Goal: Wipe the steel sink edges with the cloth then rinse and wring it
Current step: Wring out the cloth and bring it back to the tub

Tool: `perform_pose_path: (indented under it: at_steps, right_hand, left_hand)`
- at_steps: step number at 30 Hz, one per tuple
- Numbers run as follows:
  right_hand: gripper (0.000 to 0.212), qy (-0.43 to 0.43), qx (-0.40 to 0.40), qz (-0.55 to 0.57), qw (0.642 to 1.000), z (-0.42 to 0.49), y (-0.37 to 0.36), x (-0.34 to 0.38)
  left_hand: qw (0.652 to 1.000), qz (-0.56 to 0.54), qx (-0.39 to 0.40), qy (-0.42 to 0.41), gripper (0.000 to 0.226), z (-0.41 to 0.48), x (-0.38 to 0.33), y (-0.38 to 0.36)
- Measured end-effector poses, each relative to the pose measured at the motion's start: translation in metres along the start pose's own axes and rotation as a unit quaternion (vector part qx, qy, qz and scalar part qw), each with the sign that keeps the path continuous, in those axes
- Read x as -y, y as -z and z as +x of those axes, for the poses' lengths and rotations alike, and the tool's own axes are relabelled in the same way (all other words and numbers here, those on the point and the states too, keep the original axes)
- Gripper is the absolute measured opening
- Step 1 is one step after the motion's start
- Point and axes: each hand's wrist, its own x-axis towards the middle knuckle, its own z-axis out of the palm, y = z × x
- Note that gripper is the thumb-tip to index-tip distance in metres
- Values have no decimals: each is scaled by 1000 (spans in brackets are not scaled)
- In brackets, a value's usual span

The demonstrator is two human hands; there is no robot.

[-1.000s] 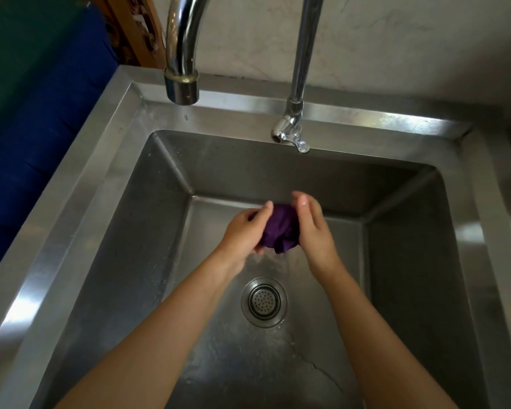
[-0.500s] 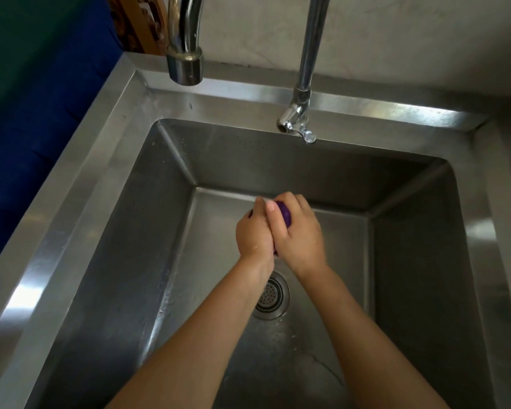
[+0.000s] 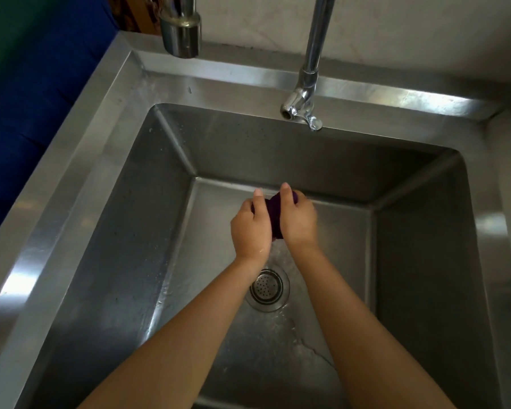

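Note:
A dark purple cloth is bunched into a tight wad over the middle of the steel sink. My left hand and my right hand are both closed around it, side by side, thumbs pointing away from me. Only a narrow strip of cloth shows between the two hands. Water runs down from below the cloth onto the sink floor near the drain strainer.
A chrome tap spout hangs over the back left rim. A second tap stands on the back ledge. A blue surface lies left of the sink. A pale wall rises behind.
The loose cloth has been squeezed into a tight wad between both hands. The hands closed together, then parted slightly, and water now drips from the cloth.

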Motion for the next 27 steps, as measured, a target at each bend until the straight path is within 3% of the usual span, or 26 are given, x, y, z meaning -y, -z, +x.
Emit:
perform_pose_path:
  at_steps: [2,4,6,9,11,13,17,20,23,27]
  right_hand:
    - [45,-76,24,35,996,-2,-6,2]
    - [45,-133,61,83,986,-7,-10,5]
    - [45,-125,88,133,979,-14,-6,7]
    - [53,-11,120,93,988,-30,8,3]
    - [56,110,107,-102,983,-39,14,-5]
    - [58,197,88,-234,948,-39,20,-7]
    - [57,302,109,-201,925,-23,29,3]
    - [64,331,39,-261,906,-16,28,6]
    - [62,327,-31,-238,914,-14,23,8]
    - [53,279,-79,-167,942,-10,16,9]
  left_hand:
    - [994,-54,36,85,30,7,7,-1]
    - [972,-128,93,171,39,13,9,1]
    - [964,-140,119,190,46,17,11,3]
    - [968,-142,72,193,33,27,5,9]
    - [962,-143,89,216,35,32,-2,11]
    - [952,-129,132,243,37,35,-8,13]
    - [915,-146,218,306,30,27,-22,14]
    - [934,-164,167,269,34,17,-25,9]
    - [951,-197,75,225,36,12,-18,0]
    - [992,-65,-35,100,51,10,-20,-5]
